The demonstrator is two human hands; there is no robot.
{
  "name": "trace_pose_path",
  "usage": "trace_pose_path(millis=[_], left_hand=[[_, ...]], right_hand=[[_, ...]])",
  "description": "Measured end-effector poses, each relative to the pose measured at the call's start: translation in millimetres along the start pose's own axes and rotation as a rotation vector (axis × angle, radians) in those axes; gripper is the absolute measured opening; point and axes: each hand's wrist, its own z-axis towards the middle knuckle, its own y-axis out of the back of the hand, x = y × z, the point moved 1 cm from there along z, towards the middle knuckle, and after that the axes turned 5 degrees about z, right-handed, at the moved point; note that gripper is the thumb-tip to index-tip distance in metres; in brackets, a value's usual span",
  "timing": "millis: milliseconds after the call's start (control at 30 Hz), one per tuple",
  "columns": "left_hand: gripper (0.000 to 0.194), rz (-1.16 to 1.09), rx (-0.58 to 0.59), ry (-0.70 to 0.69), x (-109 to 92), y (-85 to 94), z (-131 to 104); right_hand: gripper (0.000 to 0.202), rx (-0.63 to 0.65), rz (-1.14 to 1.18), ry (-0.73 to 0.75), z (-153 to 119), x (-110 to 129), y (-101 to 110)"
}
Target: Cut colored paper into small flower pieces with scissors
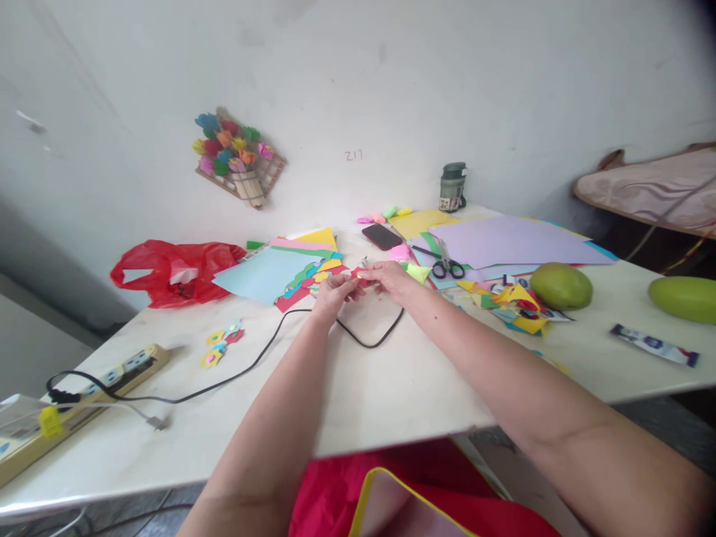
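Observation:
Over the middle of the table, my two hands meet at a small red paper piece (361, 274). My left hand (334, 293) pinches its near left side with the fingertips. From the right, my right hand (391, 278) grips the same piece between thumb and fingers. Fingers cover much of the paper, so its full shape is hidden. Just left of the hands lie colored paper cutouts (305, 282) in red, green, blue and yellow. A black cable (369, 345) curves on the tabletop below the hands. Small paper flowers (224, 341) rest at the left.
Scissors (444, 267), a phone (382, 236) and a lilac sheet (514, 239) lie beyond my hands. Paper scraps (523, 304), green fruit (561, 286) and a glue tube (654, 344) sit right. A red plastic bag (179, 272) and power strip (112, 380) are left.

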Motion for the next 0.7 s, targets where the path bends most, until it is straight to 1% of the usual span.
trace_pose_path(millis=[133,333,467,600,700], left_hand=[[0.029,-0.016,-0.007,0.009,1.7,0.2,0.8],[0.028,-0.042,-0.029,0.029,3.1,3.8,1.2],[0.029,-0.045,0.010,0.040,1.9,4.6,0.6],[0.027,-0.014,0.067,0.026,-0.6,3.5,-0.7],[0.026,0.002,0.058,0.019,-0.8,3.2,-1.3]], right_hand=[[0.021,0.007,-0.003,-0.008,-3.1,1.1,-1.7],[0.017,0.074,-0.004,-0.046,-3.8,0.3,-2.5],[0.020,0.032,-0.038,-0.016,-1.6,-0.7,-1.2],[0.015,0.000,-0.119,0.008,-1.5,-0.8,-1.1],[0.015,-0.008,-0.132,0.000,-2.3,0.1,-1.9]])
